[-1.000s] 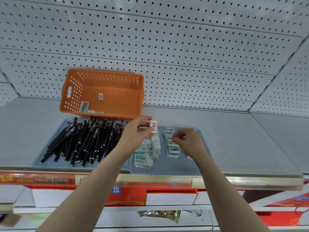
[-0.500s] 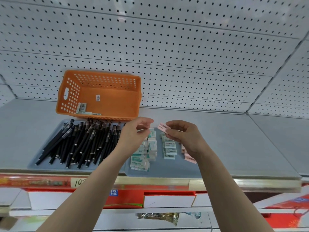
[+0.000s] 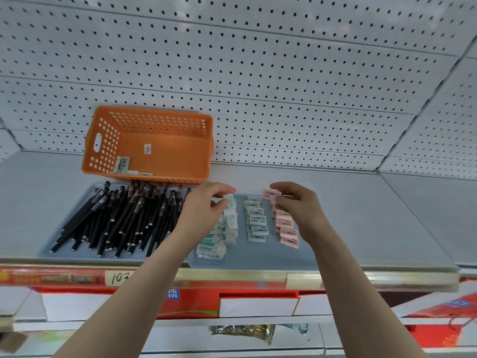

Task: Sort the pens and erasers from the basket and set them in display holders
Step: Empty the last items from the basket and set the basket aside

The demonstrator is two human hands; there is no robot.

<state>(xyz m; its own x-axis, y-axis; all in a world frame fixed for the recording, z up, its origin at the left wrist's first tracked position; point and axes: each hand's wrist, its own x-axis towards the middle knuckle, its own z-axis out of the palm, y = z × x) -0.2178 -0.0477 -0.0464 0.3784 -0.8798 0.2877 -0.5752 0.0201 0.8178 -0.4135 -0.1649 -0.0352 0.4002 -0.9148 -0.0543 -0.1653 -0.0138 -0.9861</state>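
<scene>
Pink eraser (image 3: 271, 194): pinched at its right end between thumb and fingertips of right hand (image 3: 300, 211). Long axis roughly left to right, free end pointing left toward left hand (image 3: 206, 209). Held over the far end of the pink row (image 3: 286, 228), clear of it.

Left hand: empty, thumb and fingers loosely curled and apart, over the teal pile (image 3: 225, 229).

Pink row: laid flat, long axes left to right, running near to far on the right of the eraser tray (image 3: 258, 260).

Green row (image 3: 256, 221): same lie, between teal pile and pink row.

Pens (image 3: 121, 215): black, heaped on pen tray (image 3: 49, 250), long axes near-left to far-right, fanned.

Basket (image 3: 165, 151): orange, behind the pens, tipped with its opening toward the camera, a few erasers (image 3: 124, 163) in its lower left corner.

Shelf (image 3: 361, 215): grey, under both trays.
</scene>
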